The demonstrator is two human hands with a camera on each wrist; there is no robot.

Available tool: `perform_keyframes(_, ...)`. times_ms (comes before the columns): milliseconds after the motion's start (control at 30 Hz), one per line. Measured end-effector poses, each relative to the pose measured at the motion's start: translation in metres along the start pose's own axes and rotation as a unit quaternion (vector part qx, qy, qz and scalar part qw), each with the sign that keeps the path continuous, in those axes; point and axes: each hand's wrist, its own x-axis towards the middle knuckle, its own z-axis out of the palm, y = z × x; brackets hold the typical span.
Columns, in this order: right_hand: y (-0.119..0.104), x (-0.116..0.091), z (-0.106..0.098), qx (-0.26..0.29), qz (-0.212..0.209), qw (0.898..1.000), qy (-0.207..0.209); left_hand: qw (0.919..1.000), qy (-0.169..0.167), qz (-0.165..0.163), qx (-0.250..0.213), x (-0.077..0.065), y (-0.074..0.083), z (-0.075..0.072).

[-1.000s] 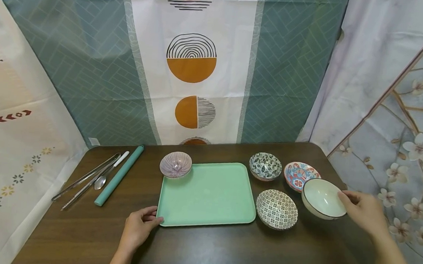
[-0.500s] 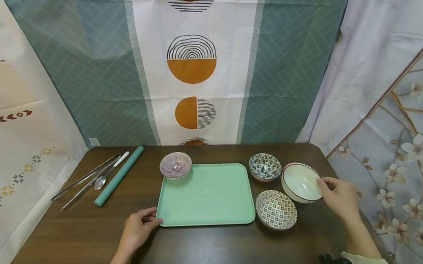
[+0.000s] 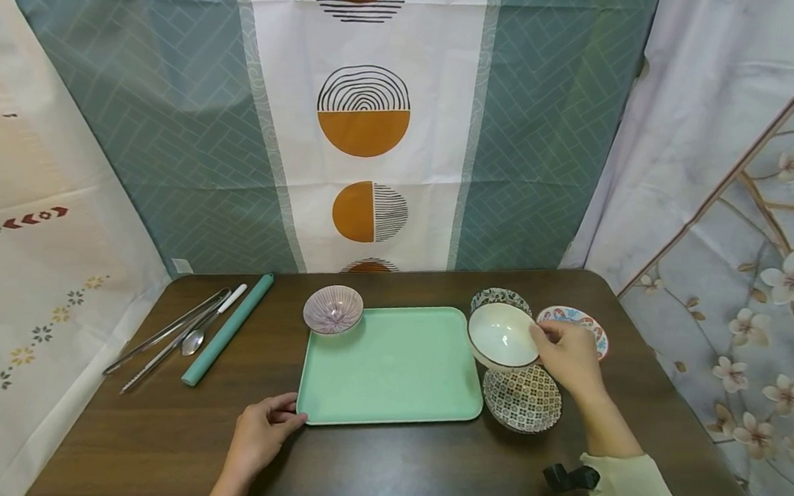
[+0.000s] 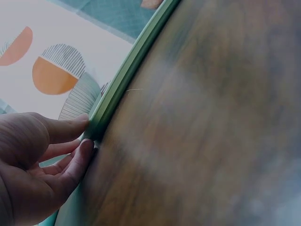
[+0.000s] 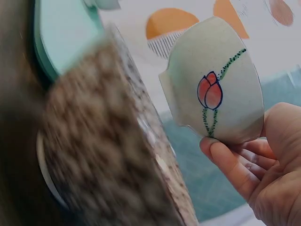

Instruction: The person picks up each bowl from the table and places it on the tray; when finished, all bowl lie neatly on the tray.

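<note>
My right hand (image 3: 570, 358) pinches the right rim of a white bowl (image 3: 501, 334) with a thin dark rim. Its outside shows a red bud with a dotted green stem (image 5: 210, 92) in the right wrist view. The bowl hangs raised over the right edge of a mint-green tray (image 3: 394, 390). It partly covers a dark-floral bowl (image 3: 500, 295) and a lattice-patterned bowl (image 3: 523, 401). At the tray's near left corner, my left hand (image 3: 261, 432) pinches the edge between thumb and fingers, also seen in the left wrist view. A purple-striped bowl (image 3: 333, 310) stands at the tray's far left corner.
Farther right lies a red-and-blue patterned dish (image 3: 595, 327), partly behind my right hand. On the left of the wooden table (image 3: 381, 477) are metal tongs (image 3: 163, 331), a spoon (image 3: 193, 341) with a white handle, and a long teal stick-like thing (image 3: 228, 330).
The white bowl has moved left in my right hand, from beside the red-and-blue dish, across it, to the tray's right edge. My left hand stays at the tray corner.
</note>
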Motion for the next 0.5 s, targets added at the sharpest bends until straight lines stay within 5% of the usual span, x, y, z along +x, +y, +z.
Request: perform_keyframes(500, -0.038, 0.005, 0.067, 0.069, 0.016, 0.996, -0.05, 0.9997, 0.002, -0.018, -0.018, -0.001, 0.001, 0.001)
